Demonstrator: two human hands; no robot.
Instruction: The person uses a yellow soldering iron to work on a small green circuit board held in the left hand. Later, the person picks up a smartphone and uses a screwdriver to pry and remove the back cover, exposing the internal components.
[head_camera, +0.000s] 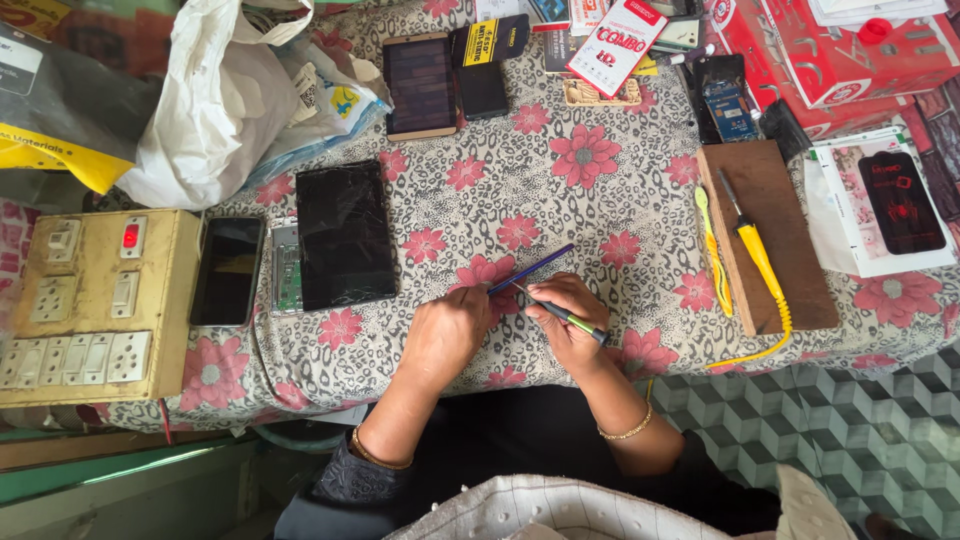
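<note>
Looking down from my head camera, I see a worktop (600, 215) covered in a spotted cloth with pink flowers.

At the far left sits a yellowed switchboard (95, 305) with white sockets and one red switch. Above it lie a grey and yellow bag (60, 110) and a white plastic bag (215, 100). Just right of the switchboard rests a dark phone (228, 271), then a narrow green circuit board (286, 268), then a black tablet (345, 235) with a cracked screen. Farther back lies a brown-framed phone (421, 86) with a small black box (483, 90) beside it.

Near the front edge, in the middle, are my hands. My left hand (447, 335) is curled shut, its grip closed on one end of a thin blue strip (532, 268) that slants up and to the right over the cloth. My right hand (567, 325) is just beside it, almost touching, its grip closed on a slim tool (562, 315) with a green and dark handle. The tool's tip points toward the strip near my left fingers. I cannot tell whether tip and strip touch. Each wrist wears a thin gold bangle.

To the right, a brown wooden board (790, 270) lies on the cloth. A yellow soldering iron (755, 250) rests on it, its yellow cord looping off the front edge. A pale green tool (712, 250) lies along the board's left side. At the far right is a white packet (880, 205) picturing a black phone, with red boxes (840, 50) behind it.
</note>
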